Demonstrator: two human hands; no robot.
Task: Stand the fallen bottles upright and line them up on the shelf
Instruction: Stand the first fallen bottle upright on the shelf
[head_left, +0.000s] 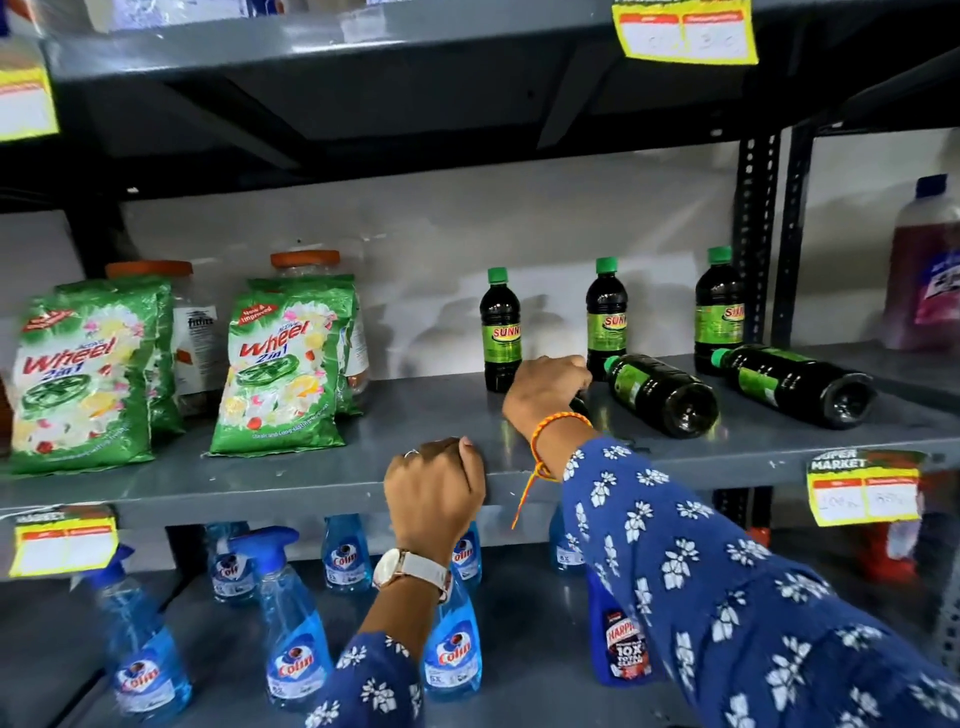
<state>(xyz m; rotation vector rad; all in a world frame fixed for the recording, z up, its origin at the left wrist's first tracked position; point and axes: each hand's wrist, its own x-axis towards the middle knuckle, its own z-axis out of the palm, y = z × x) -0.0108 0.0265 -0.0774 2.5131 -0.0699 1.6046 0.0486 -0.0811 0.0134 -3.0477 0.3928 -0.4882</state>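
Observation:
On the grey middle shelf (311, 467), three dark bottles with green caps stand upright: one on the left (501, 332), one in the middle (606, 317) and one on the right (718, 306). Two more lie on their sides with their bases toward me, one near the centre (660, 392) and one further right (795, 384). My right hand (545, 387) is curled over another dark bottle (579, 404) lying on the shelf, which it mostly hides. My left hand (434, 488) grips the shelf's front edge.
Green Wheel detergent bags (283, 364) and orange-lidded jars (306, 260) fill the shelf's left part. A pink bottle (930, 280) stands beyond the upright post (756, 234). Blue Colin sprays (296, 639) and a Harpic bottle (621, 644) sit below. Price tags (865, 488) hang off the edges.

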